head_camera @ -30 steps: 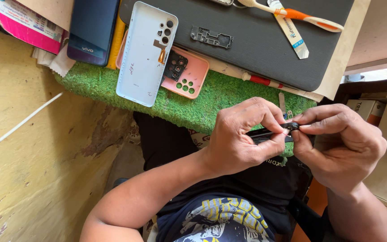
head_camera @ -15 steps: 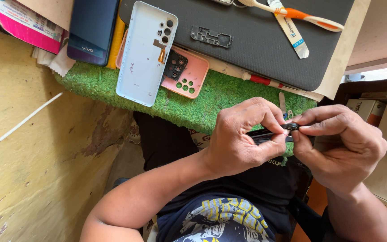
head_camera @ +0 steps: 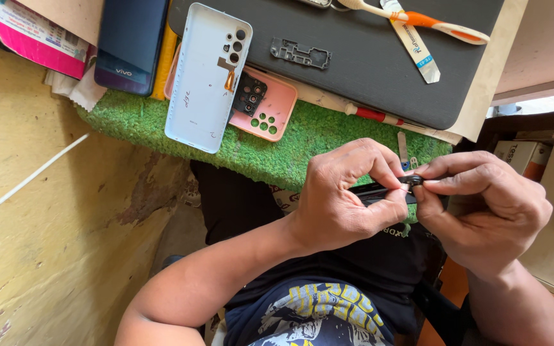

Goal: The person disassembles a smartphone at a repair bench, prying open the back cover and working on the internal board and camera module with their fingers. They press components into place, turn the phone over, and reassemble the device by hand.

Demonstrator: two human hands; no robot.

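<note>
Almost nothing has moved since the earlier frames: both hands stay locked in the same pinch over the lap, so the fiddly work on the part is evidently mid-way and steady. Nearest the camera, the left hand [head_camera: 344,192] is curled closed around a slim dark tool [head_camera: 373,192], thumb and fingers tight on its shaft. The right hand [head_camera: 482,205] meets it at the tip, thumb and forefinger pressed shut on one small black part [head_camera: 411,181]; it looks like a tiny ring or camera piece, though it is too small to tell. Just beyond lies the green mat [head_camera: 302,147], bearing one white phone back cover [head_camera: 203,80], inner side up, overlapping one pink case [head_camera: 270,112]. One dark blue phone [head_camera: 129,41] lies to the left, on the far side of the cover. Farther off, one dark grey pad [head_camera: 367,57] carries one small grey metal bracket [head_camera: 301,54], one orange-and-white toothbrush [head_camera: 431,19] and one flat white strip [head_camera: 415,45], with one red-and-white pen [head_camera: 379,116] tucked at its near edge
</note>
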